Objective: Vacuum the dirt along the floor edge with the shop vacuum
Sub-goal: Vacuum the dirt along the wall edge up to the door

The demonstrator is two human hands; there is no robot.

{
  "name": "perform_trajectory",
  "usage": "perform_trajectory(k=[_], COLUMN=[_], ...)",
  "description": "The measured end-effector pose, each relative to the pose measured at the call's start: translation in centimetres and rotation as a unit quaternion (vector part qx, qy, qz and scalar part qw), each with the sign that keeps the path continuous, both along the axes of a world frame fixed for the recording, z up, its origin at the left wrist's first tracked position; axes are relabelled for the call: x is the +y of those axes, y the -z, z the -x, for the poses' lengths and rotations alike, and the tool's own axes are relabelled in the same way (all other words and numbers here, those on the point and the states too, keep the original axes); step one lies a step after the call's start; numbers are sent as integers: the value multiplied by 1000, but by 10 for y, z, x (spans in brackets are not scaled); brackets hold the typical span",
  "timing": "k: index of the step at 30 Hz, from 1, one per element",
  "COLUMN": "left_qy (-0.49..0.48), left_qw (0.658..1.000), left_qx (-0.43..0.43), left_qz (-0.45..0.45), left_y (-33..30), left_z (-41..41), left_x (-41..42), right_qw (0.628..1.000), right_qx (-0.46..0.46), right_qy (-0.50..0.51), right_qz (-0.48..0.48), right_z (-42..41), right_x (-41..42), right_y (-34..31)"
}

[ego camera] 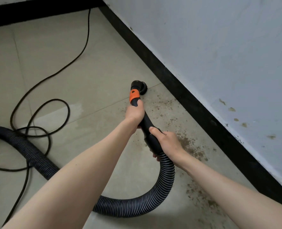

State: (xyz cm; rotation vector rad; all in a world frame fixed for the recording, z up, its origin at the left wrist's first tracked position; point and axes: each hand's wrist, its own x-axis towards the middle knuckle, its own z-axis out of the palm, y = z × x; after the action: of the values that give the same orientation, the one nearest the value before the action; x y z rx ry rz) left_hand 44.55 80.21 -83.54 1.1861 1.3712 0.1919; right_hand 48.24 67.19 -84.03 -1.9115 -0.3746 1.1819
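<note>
Dirt point(189, 146), brown and crumbly, lies scattered in specks and denser patches on the pale, matte floor tiles point(94, 66), in a band running beside the black baseboard point(183, 90). The round brush nozzle point(141, 87) of the shop vacuum sits on the floor at the far end of that band, near the baseboard but apart from it, close to a tile joint. Behind the nozzle comes a bright orange collar point(134, 96), then a smooth, rigid black wand point(145, 121) that angles back toward the person.

The left hand point(135, 113) wraps its fingers round the wand just below the collar. The right hand point(165, 142) grips the wider cuff where the wand meets the hose, thumb laid along the top and fingers curled underneath.

The ribbed, corrugated black hose point(133, 205) loops from the cuff down and round under the forearms, then runs off to the left edge. A thin black power cord point(67, 111) lies in loose coils on the tiles to the left, crossing the hose. Above the baseboard rises a grey-white painted wall point(219, 47), smudged with a few brownish marks.
</note>
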Motion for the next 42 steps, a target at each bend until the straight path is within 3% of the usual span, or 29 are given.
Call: perform_trajectory(k=[15,20,24,33,39,42], left_qy=[41,56,2,-156,-174,-179], left_qw=[999,998,999,987,983,982], left_qx=[-5,-4,-3,4,-40,-49], left_qz=[2,-34,-43,30,43,38], left_y=[15,12,10,18,28,26], left_z=[-64,-57,-28,95,131,128], left_x=[8,11,15,47,24,2], right_qw=[997,999,999,976,950,946], right_qx=[-46,9,29,50,90,134], right_qy=[54,46,-7,-211,-299,-295], right_qz=[-1,-25,-27,-40,-7,16], right_z=[-45,-40,-27,48,90,90], right_x=[3,5,11,17,-1,-14], right_y=[14,11,9,-4,-5,-2])
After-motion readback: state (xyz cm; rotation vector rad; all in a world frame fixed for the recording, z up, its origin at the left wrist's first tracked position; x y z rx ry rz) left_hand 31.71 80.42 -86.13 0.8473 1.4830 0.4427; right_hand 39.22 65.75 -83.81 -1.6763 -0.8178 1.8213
